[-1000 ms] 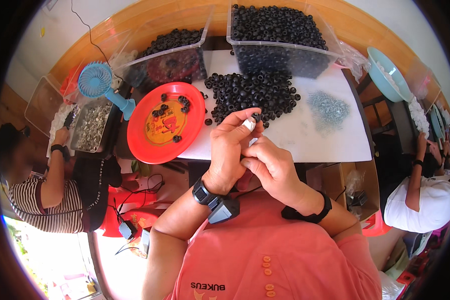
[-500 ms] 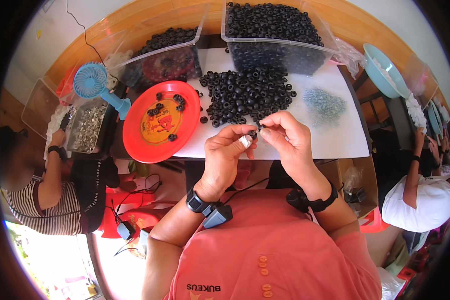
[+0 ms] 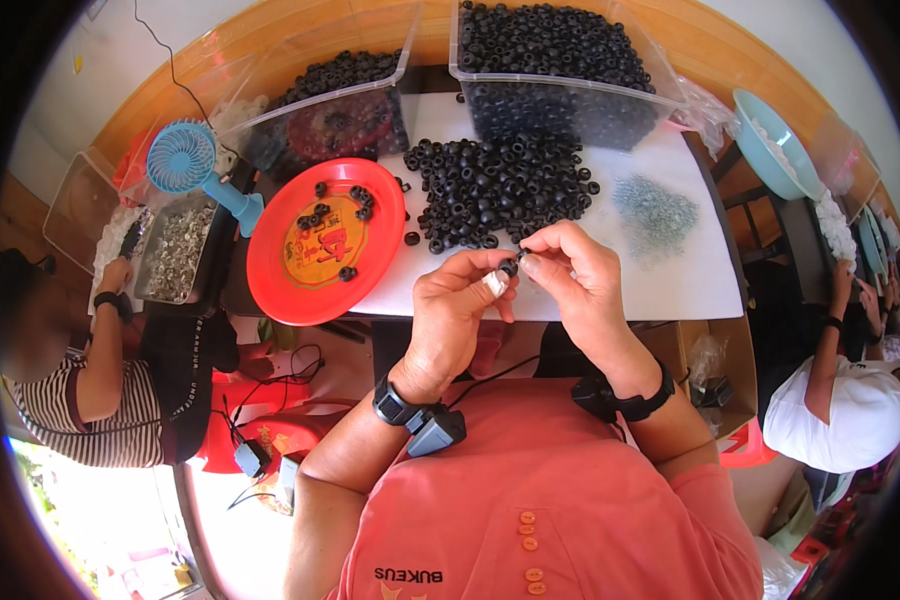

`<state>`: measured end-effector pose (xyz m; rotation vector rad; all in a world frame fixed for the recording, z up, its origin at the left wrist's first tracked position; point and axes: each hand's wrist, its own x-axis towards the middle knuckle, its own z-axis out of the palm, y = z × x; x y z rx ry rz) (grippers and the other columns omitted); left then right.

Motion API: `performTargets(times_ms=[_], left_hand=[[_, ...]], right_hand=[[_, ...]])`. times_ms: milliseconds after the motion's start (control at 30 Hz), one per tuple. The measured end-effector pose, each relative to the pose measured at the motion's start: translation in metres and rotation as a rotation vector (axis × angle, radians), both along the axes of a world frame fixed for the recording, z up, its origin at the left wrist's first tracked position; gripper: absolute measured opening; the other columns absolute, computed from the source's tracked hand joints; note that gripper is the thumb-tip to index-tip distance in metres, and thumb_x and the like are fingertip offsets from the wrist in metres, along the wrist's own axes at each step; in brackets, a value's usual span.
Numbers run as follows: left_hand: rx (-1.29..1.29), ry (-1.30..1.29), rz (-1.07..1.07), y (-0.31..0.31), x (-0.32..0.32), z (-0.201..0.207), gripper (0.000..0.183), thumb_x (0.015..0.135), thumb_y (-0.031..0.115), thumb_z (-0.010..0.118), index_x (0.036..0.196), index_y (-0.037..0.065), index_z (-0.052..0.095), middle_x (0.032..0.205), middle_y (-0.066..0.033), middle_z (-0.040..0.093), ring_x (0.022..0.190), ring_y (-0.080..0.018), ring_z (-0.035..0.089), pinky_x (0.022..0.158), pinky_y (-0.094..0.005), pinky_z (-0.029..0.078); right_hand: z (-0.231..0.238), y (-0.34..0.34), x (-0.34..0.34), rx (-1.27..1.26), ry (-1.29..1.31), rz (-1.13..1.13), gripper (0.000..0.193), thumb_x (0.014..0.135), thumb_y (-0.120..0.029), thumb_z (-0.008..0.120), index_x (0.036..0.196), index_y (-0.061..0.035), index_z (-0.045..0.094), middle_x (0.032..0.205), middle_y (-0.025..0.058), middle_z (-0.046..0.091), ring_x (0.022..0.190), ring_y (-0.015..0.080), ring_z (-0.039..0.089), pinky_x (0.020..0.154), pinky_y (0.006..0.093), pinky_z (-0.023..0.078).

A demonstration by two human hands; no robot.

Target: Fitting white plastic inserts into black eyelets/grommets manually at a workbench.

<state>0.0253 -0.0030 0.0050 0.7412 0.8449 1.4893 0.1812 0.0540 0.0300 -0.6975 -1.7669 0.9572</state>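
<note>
Between thumb and fingers, my left hand point(image 3: 444, 315) pinches a black ring-shaped piece point(image 3: 508, 267) with a hole in it. White wrapping point(image 3: 495, 283) covers part of that thumb. My right hand point(image 3: 580, 275) is closed in a pinch right beside the ring; a small dark piece point(image 3: 524, 254) shows at its fingertips, too small to name. Just beyond both hands spreads a heap of similar black ring-shaped pieces point(image 3: 500, 190) on the white tabletop point(image 3: 385, 298). To the left, a red plate point(image 3: 270, 255) carries several black pieces. Small clear bits point(image 3: 655, 215) lie in a patch on the right.
Two clear bins point(image 3: 570, 80) point(image 3: 330, 110) of black pieces stand at the back. On the left are a blue fan point(image 3: 182, 158) and a tray of small metal parts point(image 3: 178, 255). A light blue basin point(image 3: 775, 150) sits far right. One person works on each side.
Both hands keep nearly the same pinch at the ring. The view has shifted slightly, and no piece has visibly been put down or taken up.
</note>
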Motion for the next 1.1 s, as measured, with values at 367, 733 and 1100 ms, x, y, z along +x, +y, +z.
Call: performTargets(times_ms=[367,733,1100], left_hand=[[0.012,0.016,0.001,0.0,-0.001,-0.005,0.021,0.096,0.0,0.06,0.115,-0.007,0.064,0.092,-0.0114,0.068,0.077,-0.0152,0.065,0.062,-0.0277,0.056],[0.0,0.004,0.009,-0.001,0.0,-0.001,0.021,0.096,0.0,0.059,0.115,-0.006,0.064,0.091,-0.0113,0.068,0.076,-0.0151,0.064,0.062,-0.0274,0.055],[-0.029,-0.016,0.015,-0.003,0.001,0.001,0.018,0.095,0.001,0.063,0.111,-0.006,0.064,0.087,-0.0098,0.067,0.072,-0.0148,0.063,0.059,-0.0271,0.054]], right_hand=[[-0.005,0.0,-0.006,-0.056,0.059,0.103,0.004,0.094,0.004,0.062,0.095,0.0019,0.058,0.08,0.0068,0.066,0.071,0.011,0.065,0.063,0.0255,0.051],[-0.004,-0.002,-0.008,-0.194,0.185,0.169,0.001,0.096,0.002,0.06,0.096,0.0023,0.059,0.08,0.0062,0.065,0.07,0.0115,0.065,0.062,0.0247,0.052],[-0.008,-0.007,-0.011,-0.175,0.186,0.148,0.004,0.097,-0.001,0.06,0.097,0.0028,0.06,0.081,0.0068,0.066,0.069,0.0105,0.064,0.061,0.0236,0.051]])
